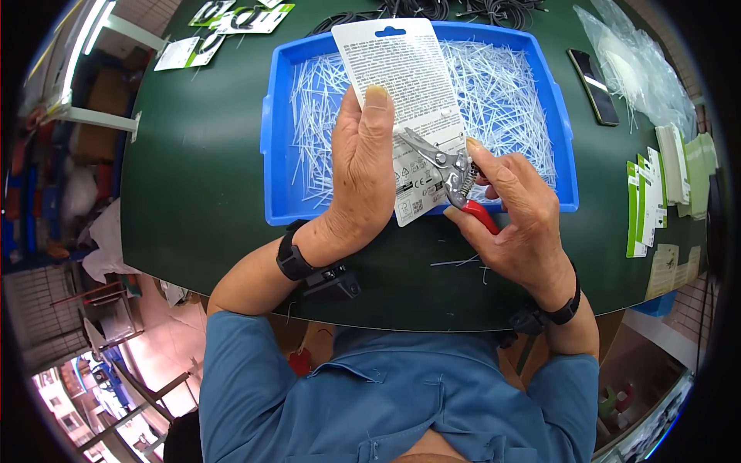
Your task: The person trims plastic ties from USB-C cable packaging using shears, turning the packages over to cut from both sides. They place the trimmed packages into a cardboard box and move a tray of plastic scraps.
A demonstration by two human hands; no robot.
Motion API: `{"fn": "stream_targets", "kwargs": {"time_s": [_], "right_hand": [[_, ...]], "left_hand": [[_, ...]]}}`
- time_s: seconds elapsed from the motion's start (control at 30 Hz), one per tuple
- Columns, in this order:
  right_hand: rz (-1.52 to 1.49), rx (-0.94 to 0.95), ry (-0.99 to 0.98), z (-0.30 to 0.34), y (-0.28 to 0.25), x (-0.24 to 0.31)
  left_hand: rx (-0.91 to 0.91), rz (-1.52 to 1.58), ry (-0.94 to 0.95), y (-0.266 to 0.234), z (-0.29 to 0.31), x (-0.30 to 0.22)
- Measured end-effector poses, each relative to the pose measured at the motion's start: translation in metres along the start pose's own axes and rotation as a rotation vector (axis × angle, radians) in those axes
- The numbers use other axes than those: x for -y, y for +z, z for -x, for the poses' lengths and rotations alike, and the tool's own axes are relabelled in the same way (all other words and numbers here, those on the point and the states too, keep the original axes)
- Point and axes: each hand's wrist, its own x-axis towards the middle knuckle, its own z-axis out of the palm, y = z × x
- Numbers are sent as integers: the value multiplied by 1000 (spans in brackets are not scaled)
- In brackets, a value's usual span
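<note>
My left hand holds a white printed hang card with a blue-edged hanger slot at its top. The thumb lies flat over the card's left part, and the other fingers are hidden behind it. In my right hand is a pair of spring-loaded hand snips with red grips. Their metal blades point up and left across the lower part of the card's printed face. Below both hands' work stands a blue plastic tray, holding many thin white plastic strips like cable ties.
A dark green table carries the tray. Carded black cables lie far left, coiled black cables behind the tray. To the right are a phone, clear plastic bags and green-white cards. Loose strips lie near me.
</note>
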Motion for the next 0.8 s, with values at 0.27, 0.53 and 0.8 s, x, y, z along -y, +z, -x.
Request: {"fn": "stream_targets", "kwargs": {"time_s": [0.27,0.53,0.8], "right_hand": [[13,6,3,1,2,1],[11,21,53,7,5,4],[-85,-41,92,5,-3,-1]], "left_hand": [[13,74,-11,6,7,1],[15,22,13,5,7,0],[76,0,15,-4,-7,-6]]}}
